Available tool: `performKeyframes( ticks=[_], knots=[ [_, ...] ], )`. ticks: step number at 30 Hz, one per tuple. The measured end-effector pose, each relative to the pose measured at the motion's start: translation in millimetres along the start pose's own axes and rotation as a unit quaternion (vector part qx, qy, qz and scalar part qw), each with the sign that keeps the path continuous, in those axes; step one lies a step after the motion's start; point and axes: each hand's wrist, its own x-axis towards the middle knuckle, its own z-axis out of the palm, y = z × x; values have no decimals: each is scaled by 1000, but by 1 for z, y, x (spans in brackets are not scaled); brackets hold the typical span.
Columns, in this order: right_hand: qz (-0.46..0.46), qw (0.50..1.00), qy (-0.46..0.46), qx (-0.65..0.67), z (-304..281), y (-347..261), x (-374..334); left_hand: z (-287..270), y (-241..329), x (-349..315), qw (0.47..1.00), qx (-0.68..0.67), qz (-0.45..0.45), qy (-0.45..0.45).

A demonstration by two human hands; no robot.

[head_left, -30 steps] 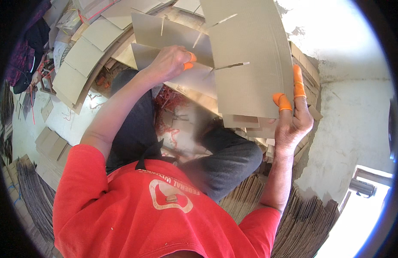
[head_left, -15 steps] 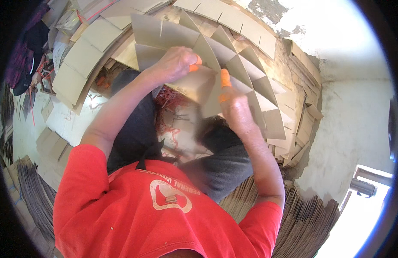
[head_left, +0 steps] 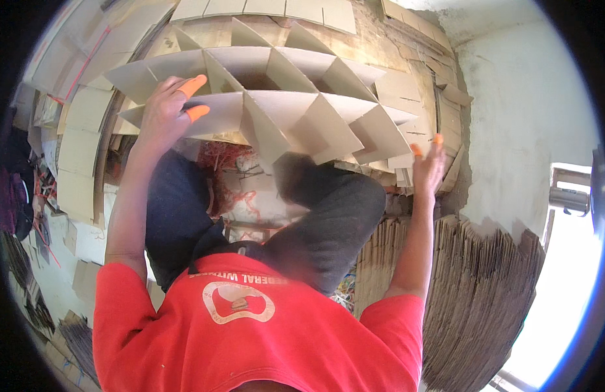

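Observation:
A grey-brown cardboard partition grid (head_left: 279, 104), made of slotted strips crossing each other, stands with its cells spread in front of me. My left hand (head_left: 165, 114) is at its left end, thumb and forefinger apart on either side of a strip's upper edge. Its other fingers are partly hidden. Beyond the right end, my right hand (head_left: 430, 166) is raised with thumb and forefinger apart, close to the corner of the grid. Whether it touches the cardboard I cannot tell. Orange covers sit on the thumb and forefinger of both hands.
Slotted cardboard strips (head_left: 266, 8) lie behind the grid, with more flat pieces (head_left: 80, 150) at the left. A large stack of cardboard sheets (head_left: 475, 287) stands at the lower right beside the wall (head_left: 511, 117). Red string scraps (head_left: 240, 202) lie between my legs.
The grid has turned to lie across in front of me, its cells spread wider. My hands have moved apart, from its middle to its left and right ends.

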Motion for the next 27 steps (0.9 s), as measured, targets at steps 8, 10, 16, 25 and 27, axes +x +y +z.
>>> performKeyframes(
  ticks=[8, 10, 16, 25, 27],
  knots=[
    [-79, 945, -318, 12, 82, 15, -40, 1, 8, 7, 999, 23, 15, -22],
    [-122, 939, -320, 13, 94, 20, -42, 3, 9, 7, 1000, 13, 15, -17],
    [-29, 953, -293, 73, 79, 10, -25, 3, 7, 4, 1000, 22, 9, -2],
    [109, 988, -107, 7, -8, 50, 28, -21, 0, -2, 999, 10, -47, 18],
    [-11, 994, 98, 54, -47, 37, 50, -28, -18, -11, 998, 33, -45, 34]
  ],
)
